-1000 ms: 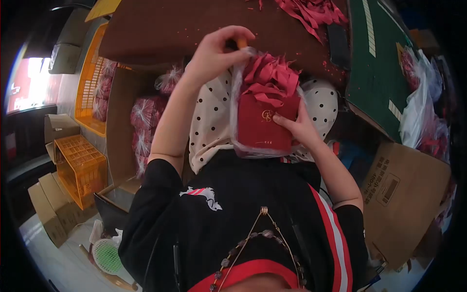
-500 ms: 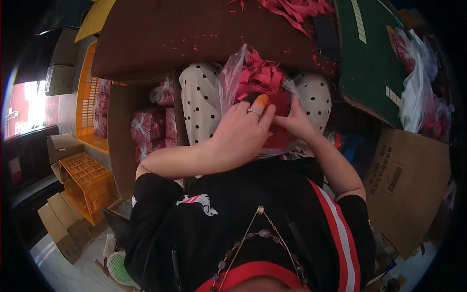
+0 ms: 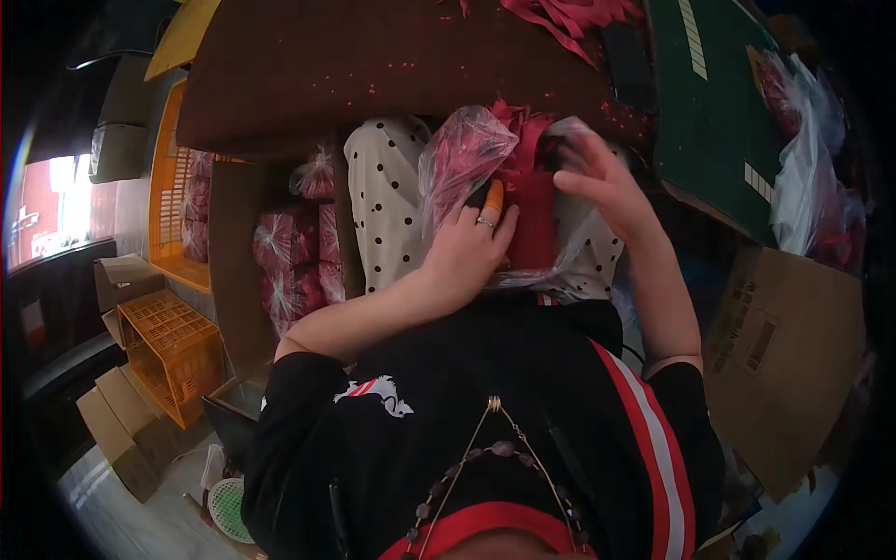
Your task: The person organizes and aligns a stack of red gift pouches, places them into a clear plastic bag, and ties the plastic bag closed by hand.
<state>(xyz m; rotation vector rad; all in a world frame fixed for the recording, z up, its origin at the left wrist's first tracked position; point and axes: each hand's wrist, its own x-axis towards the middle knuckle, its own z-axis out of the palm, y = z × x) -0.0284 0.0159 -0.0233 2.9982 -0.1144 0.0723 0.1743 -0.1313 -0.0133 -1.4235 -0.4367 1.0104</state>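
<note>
Has left hand (image 3: 474, 241) laid open, gripping nothing visible, on red box (image 3: 534, 229) in clear bag (image 3: 464, 140) over lap. Has right hand (image 3: 607, 182) half-open, blurred, at bag's right side; can't tell if touching film. Can't see box's left part.

Dim indoor light; blown-out glare at far left from a bright rectangular opening (image 3: 58, 201). Fisheye bend, black corners. My bare right hand (image 3: 611, 191) is motion-blurred; highlights streak the clear, crinkled plastic bag (image 3: 469, 145), upper centre.
</note>
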